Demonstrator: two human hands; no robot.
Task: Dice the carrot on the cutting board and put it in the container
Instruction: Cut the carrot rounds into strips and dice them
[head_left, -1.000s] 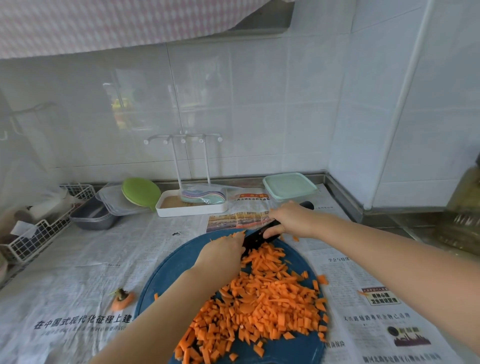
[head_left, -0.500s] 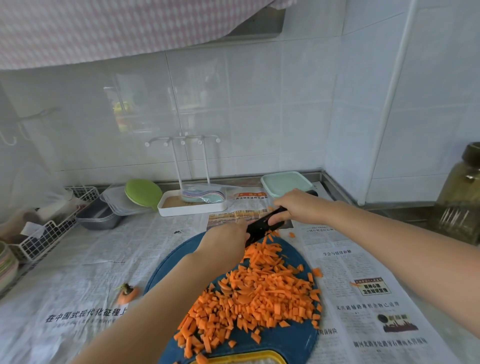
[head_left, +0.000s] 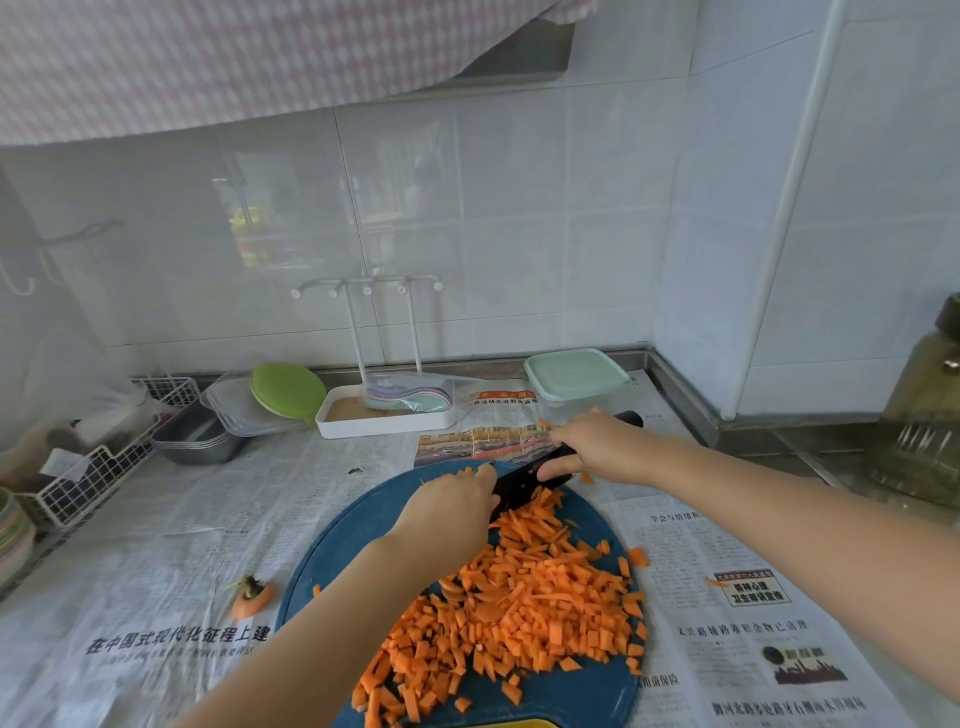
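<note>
— Where's the carrot (head_left: 519, 608)?
— Diced, heaped on the blue cutting board (head_left: 332, 566) on the desk (head_left: 208, 519). My right hand (head_left: 597, 449) grips the knife (head_left: 519, 486) handle; my left hand (head_left: 452, 512) rests on the blade, fingers hidden: flat or curled, I can't tell.

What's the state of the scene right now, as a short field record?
board: blue, round, on newspaper
carrot: mostly diced, piled on board; a few bits off it
knife: black, at pile's far edge
right hand: grips knife handle
left hand: rests on blade
container: lid on, behind board
</note>
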